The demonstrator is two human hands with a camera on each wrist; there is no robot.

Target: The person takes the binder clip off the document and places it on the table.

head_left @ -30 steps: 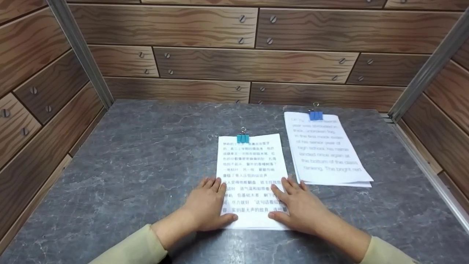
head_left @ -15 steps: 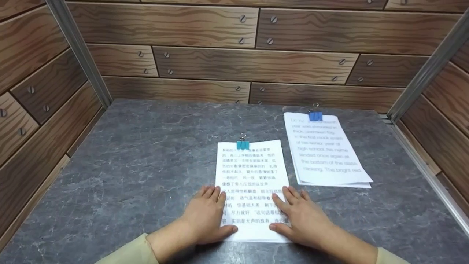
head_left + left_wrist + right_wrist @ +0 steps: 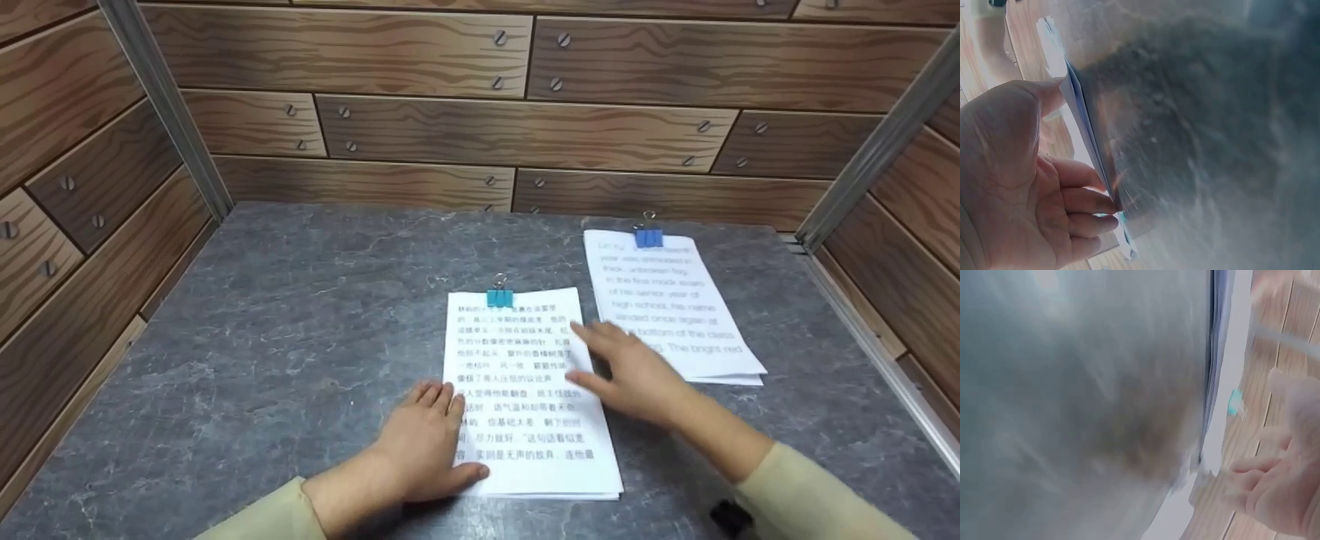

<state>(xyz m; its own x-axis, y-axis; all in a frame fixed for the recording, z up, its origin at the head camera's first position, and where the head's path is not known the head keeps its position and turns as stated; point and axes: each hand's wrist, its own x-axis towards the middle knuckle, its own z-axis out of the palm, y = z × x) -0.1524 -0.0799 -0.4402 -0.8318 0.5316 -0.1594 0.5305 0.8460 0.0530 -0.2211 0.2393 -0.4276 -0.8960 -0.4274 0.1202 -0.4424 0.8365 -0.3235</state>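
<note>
A stack of printed paper (image 3: 517,405) lies near the table's front, a teal binder clip (image 3: 499,298) at its top edge. My left hand (image 3: 424,442) rests along the stack's left edge, its thumb over the lower corner. The left wrist view shows those fingers (image 3: 1086,199) against the side of the sheets (image 3: 1081,112). Raised off the stack's right side, my right hand (image 3: 637,375) has its fingers spread and holds nothing. It overlaps a second clipped stack (image 3: 667,300) in the head view. In the right wrist view, this hand (image 3: 1292,478) is blurred and apart from the paper.
The second stack carries a blue binder clip (image 3: 649,238) and lies slanted at the back right of the dark marbled table (image 3: 300,315). Wood-patterned walls (image 3: 420,127) stand behind and at both sides, with metal posts (image 3: 165,112) in the corners.
Both hands first drew the front stack toward the person. Then my right hand left its right edge and moved up and away, while my left hand stayed at the left edge.
</note>
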